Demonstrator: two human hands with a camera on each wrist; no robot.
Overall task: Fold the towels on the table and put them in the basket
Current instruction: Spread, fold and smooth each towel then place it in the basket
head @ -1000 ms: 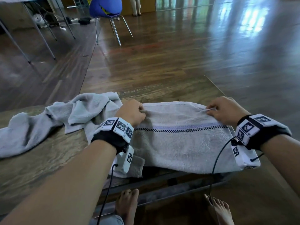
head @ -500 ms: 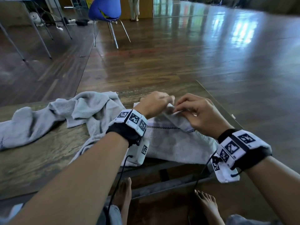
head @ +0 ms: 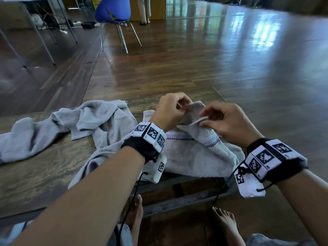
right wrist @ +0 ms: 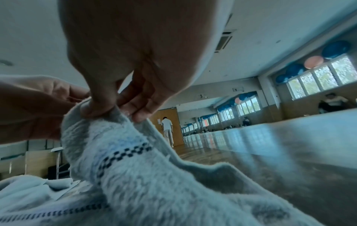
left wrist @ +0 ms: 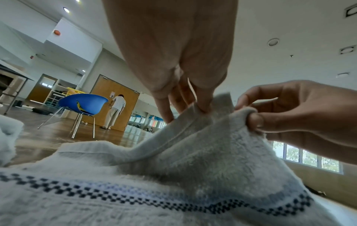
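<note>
Left hand: we see the left hand raised over the worktop, its fingertips pinching one top corner of the towel.
Right hand: the right hand is just beside the left, thumb and forefinger nipping the other corner; the remaining fingers are loosely curled.
Towel: the striped towel's far edge is lifted and bunched between the hands, the rest lying on the worktop, its near edge at the worktop's front edge.
Room: a second towel lies crumpled to the left, touching the first; bare worktop lies in front of it.
Change: a second ago we had the hands apart, the towel spread flat; they have since come together.
</note>
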